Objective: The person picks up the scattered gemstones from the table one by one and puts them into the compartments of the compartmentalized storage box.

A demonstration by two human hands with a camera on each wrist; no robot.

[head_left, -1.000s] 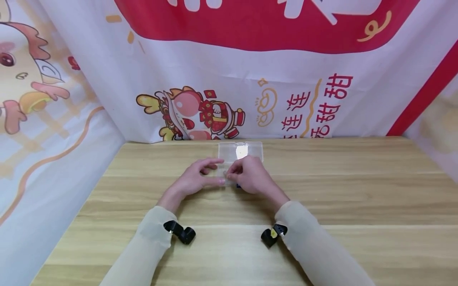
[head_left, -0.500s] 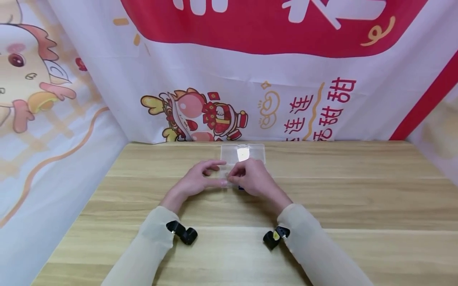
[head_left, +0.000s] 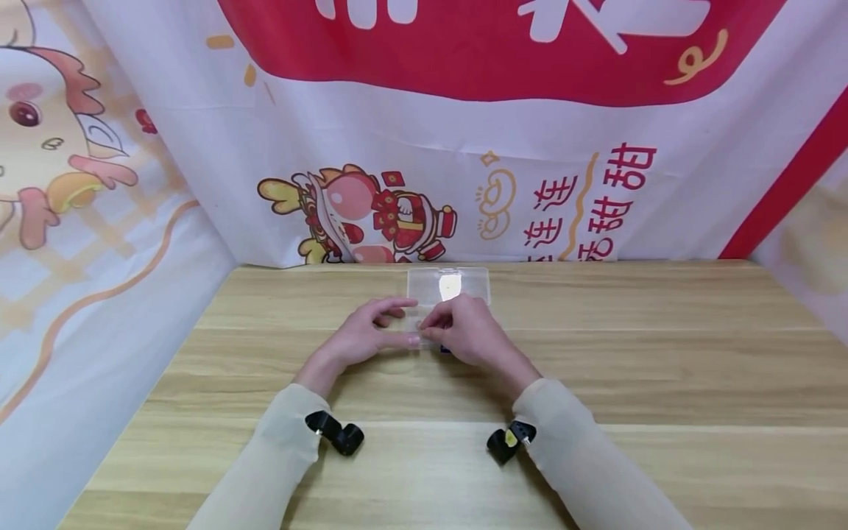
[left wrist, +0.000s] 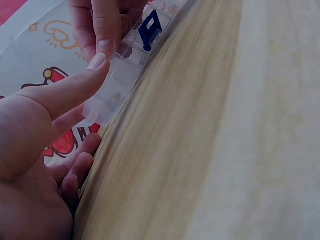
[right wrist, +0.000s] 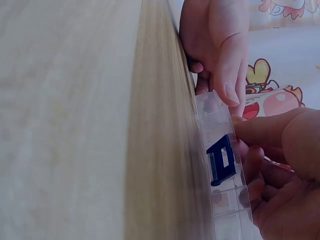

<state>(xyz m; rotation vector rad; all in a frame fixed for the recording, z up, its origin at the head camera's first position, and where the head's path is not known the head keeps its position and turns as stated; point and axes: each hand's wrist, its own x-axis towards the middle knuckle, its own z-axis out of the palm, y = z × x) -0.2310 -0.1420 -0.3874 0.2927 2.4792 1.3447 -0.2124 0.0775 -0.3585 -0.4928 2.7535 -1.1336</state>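
A clear plastic compartment box lies near the table's back edge, its clear lid swung open toward the wall. At its front hangs a blue latch. My left hand holds the box's left end, thumb at the front corner and index finger along the far side. My right hand is over the middle of the box, thumb and fingertips brought together down at a compartment left of the latch. I cannot tell whether anything is between those fingertips. Small brownish items show faintly through a compartment wall.
The wood-grain table spreads out on both sides and in front. A printed cloth hangs straight behind the box, and another covers the left side. Black wrist cameras sit on both sleeves.
Both hands stay at the same places on the box, with only slight finger movement. The head view has shifted a little.
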